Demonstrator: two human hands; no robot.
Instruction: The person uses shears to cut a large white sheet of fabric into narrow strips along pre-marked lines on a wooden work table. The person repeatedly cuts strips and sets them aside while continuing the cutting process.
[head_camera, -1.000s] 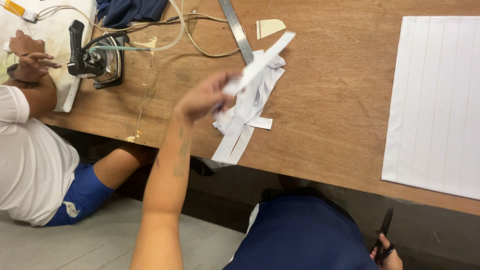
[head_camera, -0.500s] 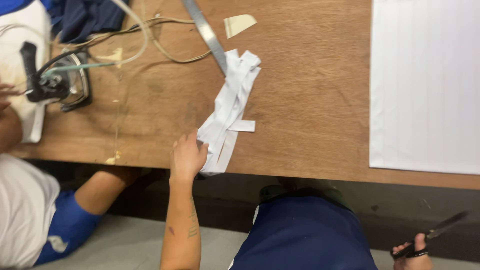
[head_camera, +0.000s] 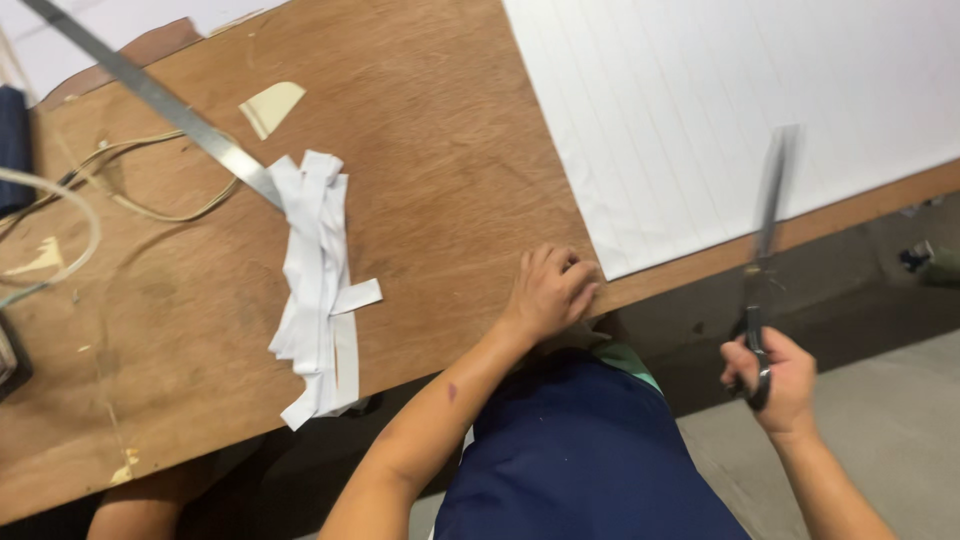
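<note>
Head view: my left hand (head_camera: 548, 292) rests knuckles-up on the near edge of the brown wooden table (head_camera: 440, 170), fingers curled loosely, its fingertips touching the lower corner of the large white lined sheet (head_camera: 740, 110); whether they pinch that corner, I cannot tell. At about four o'clock from it, off the table and over the grey floor (head_camera: 880, 420), my right hand (head_camera: 775, 380) is closed around the dark handles of a pair of scissors (head_camera: 765, 230), whose blurred blades point toward twelve o'clock, across the sheet's near edge. Well apart at nine o'clock from my left hand lies a pile of white strips (head_camera: 318, 285), its top end touching a long metal ruler (head_camera: 150, 95) that runs toward ten o'clock. A pale cream scrap (head_camera: 272, 105) sits just beside the ruler, and a beige cord (head_camera: 140, 185) loops at the table's far left.
</note>
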